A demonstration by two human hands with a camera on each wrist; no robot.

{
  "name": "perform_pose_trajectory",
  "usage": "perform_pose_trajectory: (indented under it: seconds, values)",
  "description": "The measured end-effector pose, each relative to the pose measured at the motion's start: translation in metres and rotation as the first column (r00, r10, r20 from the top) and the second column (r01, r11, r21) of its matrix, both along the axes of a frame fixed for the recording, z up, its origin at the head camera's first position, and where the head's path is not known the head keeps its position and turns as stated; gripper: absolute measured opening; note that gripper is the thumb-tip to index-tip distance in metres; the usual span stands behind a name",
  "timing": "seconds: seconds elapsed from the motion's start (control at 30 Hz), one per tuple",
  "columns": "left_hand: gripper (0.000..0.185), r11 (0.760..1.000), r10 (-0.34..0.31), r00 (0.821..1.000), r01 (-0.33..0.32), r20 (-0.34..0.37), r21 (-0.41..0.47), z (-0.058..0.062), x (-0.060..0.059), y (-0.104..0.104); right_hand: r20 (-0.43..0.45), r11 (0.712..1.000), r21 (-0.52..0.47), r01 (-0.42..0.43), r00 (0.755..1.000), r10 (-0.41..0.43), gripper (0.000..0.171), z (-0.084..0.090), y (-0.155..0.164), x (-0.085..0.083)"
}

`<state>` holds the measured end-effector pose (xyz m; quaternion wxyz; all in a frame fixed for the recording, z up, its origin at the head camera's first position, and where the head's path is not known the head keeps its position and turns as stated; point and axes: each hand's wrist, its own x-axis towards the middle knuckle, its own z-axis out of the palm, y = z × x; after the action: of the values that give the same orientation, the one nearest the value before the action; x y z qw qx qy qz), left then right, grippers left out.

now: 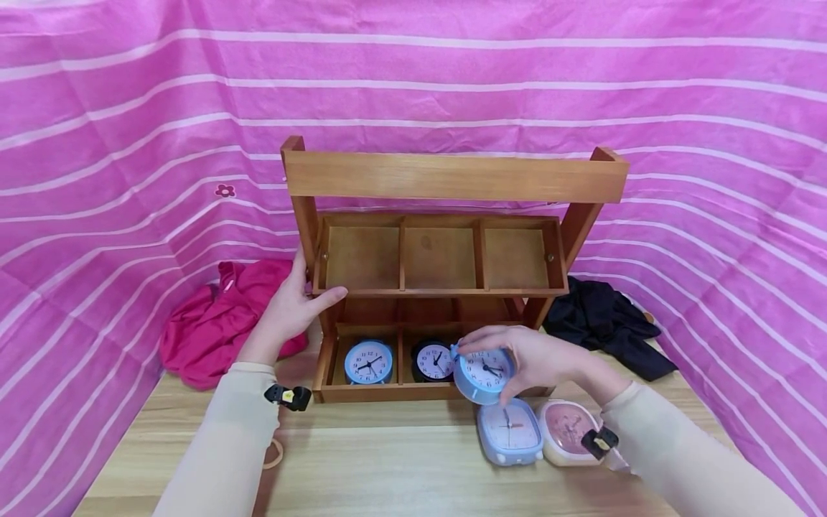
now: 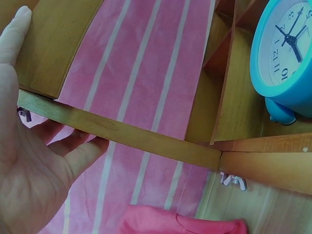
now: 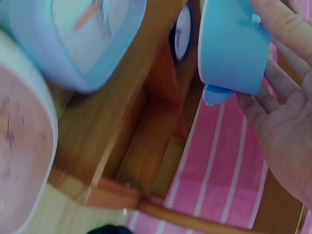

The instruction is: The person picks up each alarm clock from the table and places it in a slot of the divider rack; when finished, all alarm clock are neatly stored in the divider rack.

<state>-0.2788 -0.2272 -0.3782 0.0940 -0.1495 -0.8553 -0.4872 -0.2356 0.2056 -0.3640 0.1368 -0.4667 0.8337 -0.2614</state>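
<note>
My right hand (image 1: 543, 353) holds a light-blue round alarm clock (image 1: 483, 375) between thumb and fingers, tilted in front of the lower tier of a wooden shelf (image 1: 452, 176). In the right wrist view the clock's blue casing (image 3: 234, 46) shows from the side. My left hand (image 1: 293, 305) grips the shelf's left upright, its thumb in front at the upper tier and its fingers behind the post (image 2: 122, 129). A blue round clock (image 1: 368, 362) stands in the lower tier's left compartment, and a black round clock (image 1: 433, 361) in the middle one.
On the table before the shelf's right end stand a bluish-lavender square clock (image 1: 510, 433) and a pink-faced clock (image 1: 568, 431). Red cloth (image 1: 226, 323) lies left of the shelf, black cloth (image 1: 604, 323) right. A wooden ring (image 1: 274, 454) is partly hidden by the left sleeve.
</note>
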Motion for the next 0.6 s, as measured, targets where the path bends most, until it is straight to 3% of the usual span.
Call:
perform_pose_trajectory:
  seconds: [0.3,0.6]
  values:
    - [0.108,1.000,0.007,1.000,-0.007,0.006,-0.005,0.000,0.001,0.000,0.074,0.995,0.025,0.092,0.993,-0.094,0.084,-0.006,0.024,-0.023]
    - [0.107,1.000,0.012,1.000,-0.012,0.016,-0.002,0.001,0.001,0.001,0.075,0.988,0.059,0.146,0.986,-0.150,0.082,-0.020,0.039,-0.040]
